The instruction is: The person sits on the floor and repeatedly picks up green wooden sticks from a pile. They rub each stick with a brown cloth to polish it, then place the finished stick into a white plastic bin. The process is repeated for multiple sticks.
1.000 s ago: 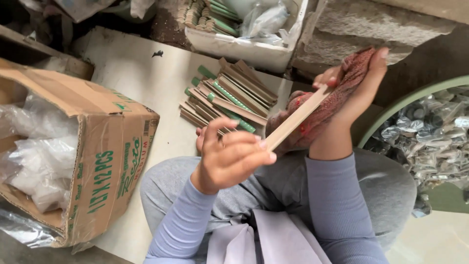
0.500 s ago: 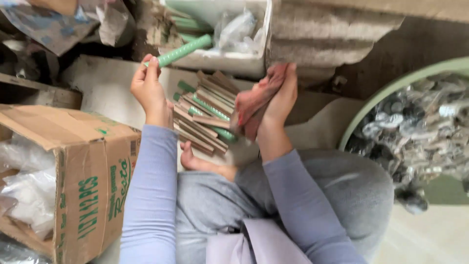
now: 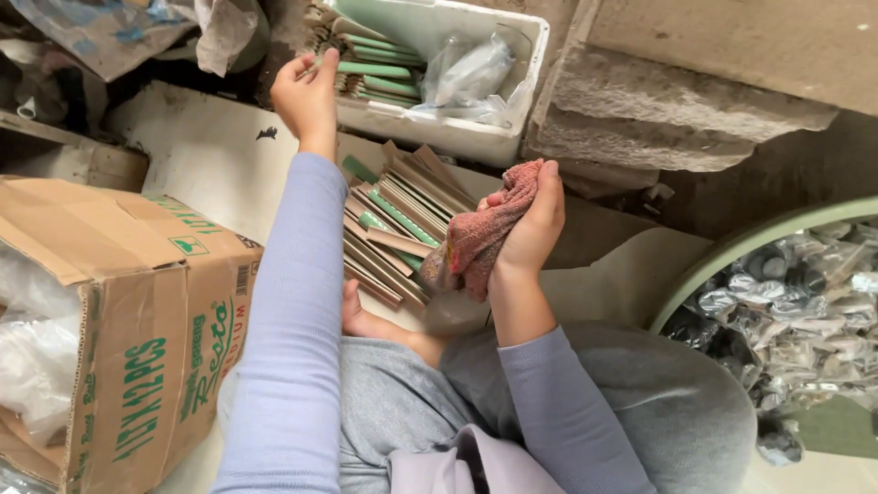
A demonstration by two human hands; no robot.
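1. Containers number three. One white foam box [image 3: 476, 137] sits at the top and holds a stack of green and brown flat sticks [image 3: 366, 73] on its left side and a crumpled clear plastic bag [image 3: 471, 73] on its right.
2. One cardboard carton [image 3: 137, 302] stands open on the left, with clear plastic wrapping [image 3: 32, 348] bunched inside; what the wrapping covers cannot be told.
3. One round green tub [image 3: 732, 265] shows partly at the right edge, filled with a heap of small shiny grey pieces [image 3: 805, 311], too many and too tangled to count.
4. Outside the containers, one loose pile of flat sticks [image 3: 402, 220] lies on the pale board [image 3: 201, 155] between the foam box and the person's knees; the pile's sticks overlap too much to count.
5. Left hand [image 3: 306, 96] reaches to the near-left rim of the foam box, fingers pinched together at the end of a stick on the stack; whether it actually grips the stick cannot be told.
6. Right hand [image 3: 530, 224] is clamped around one reddish knitted cloth [image 3: 480, 238], held just above the loose pile.
7. One bare foot [image 3: 366, 320] rests beside the pile's near edge.
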